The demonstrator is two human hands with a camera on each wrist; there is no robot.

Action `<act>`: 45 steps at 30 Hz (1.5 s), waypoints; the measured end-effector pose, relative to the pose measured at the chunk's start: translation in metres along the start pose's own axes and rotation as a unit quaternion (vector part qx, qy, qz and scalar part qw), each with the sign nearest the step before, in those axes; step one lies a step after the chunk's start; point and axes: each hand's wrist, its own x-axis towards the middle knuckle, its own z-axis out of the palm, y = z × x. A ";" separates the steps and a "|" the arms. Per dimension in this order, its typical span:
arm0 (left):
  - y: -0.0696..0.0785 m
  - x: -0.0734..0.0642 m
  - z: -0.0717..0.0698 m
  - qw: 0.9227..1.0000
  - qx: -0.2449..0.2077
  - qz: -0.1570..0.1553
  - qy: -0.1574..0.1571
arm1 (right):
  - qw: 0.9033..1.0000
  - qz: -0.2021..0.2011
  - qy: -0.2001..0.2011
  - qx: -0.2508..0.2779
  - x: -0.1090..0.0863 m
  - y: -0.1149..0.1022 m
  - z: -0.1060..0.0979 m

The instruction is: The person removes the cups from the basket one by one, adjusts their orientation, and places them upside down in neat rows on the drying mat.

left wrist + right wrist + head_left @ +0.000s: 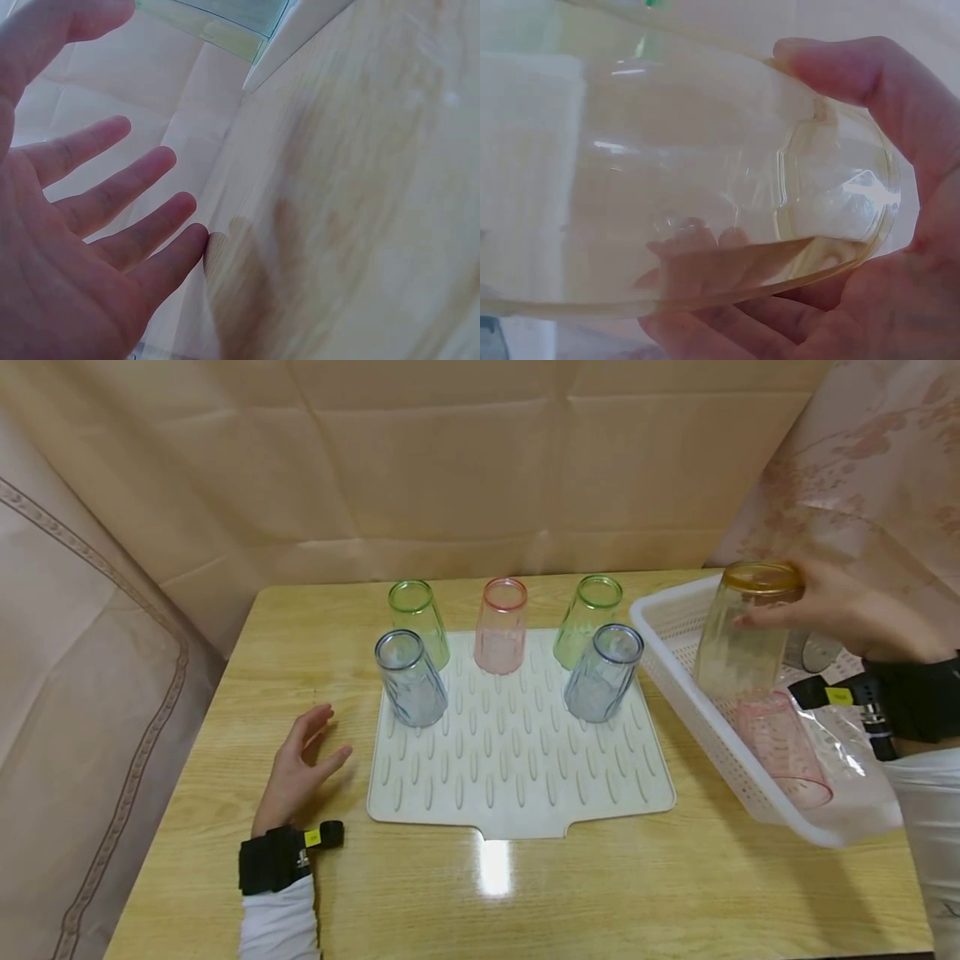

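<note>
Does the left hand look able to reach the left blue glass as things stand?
Probably yes: the left hand is empty, and only table and mat show between it and that blue glass.

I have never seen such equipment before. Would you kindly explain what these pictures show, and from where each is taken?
These show a person's bare left hand and right hand, with black bands on the wrists. The widest picture comes from a camera worn on the head; the other two come from cameras on the left and right wrists. On the wood-grain table lies a white draining mat, where two green tumblers, two blue tumblers and a pink tumbler stand. To its right, a white basket contains another pink tumbler. The right hand grips a yellow tumbler by its upper end, at the basket. The left hand holds nothing.
</note>
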 end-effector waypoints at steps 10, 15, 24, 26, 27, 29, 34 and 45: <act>0.000 -0.002 -0.001 1.000 0.001 0.004 0.000 | 0.998 -0.039 0.031 -0.041 -0.038 -0.031 0.009; 0.001 -0.002 -0.002 1.000 -0.003 0.007 -0.002 | 0.999 -0.044 0.020 -0.026 -0.051 -0.044 0.029; 0.004 -0.001 -0.002 0.999 -0.015 0.030 0.006 | 0.997 -0.070 0.014 -0.014 -0.054 -0.058 0.062; 0.003 -0.001 -0.002 0.999 -0.021 0.037 0.009 | 0.997 -0.071 0.003 -0.010 -0.053 -0.062 0.068; 0.004 -0.002 -0.002 0.999 -0.022 0.038 0.011 | 0.997 -0.071 -0.001 -0.008 -0.052 -0.063 0.071; 0.005 -0.003 -0.002 0.999 -0.021 0.035 0.011 | 0.997 -0.070 -0.005 -0.007 -0.051 -0.067 0.077; 0.007 -0.001 -0.002 0.999 -0.022 0.028 0.012 | 0.995 -0.097 -0.013 0.026 -0.048 -0.077 0.092; 0.013 0.000 0.005 0.999 -0.019 0.023 -0.021 | 0.980 -0.148 -0.070 0.114 -0.031 -0.090 0.120</act>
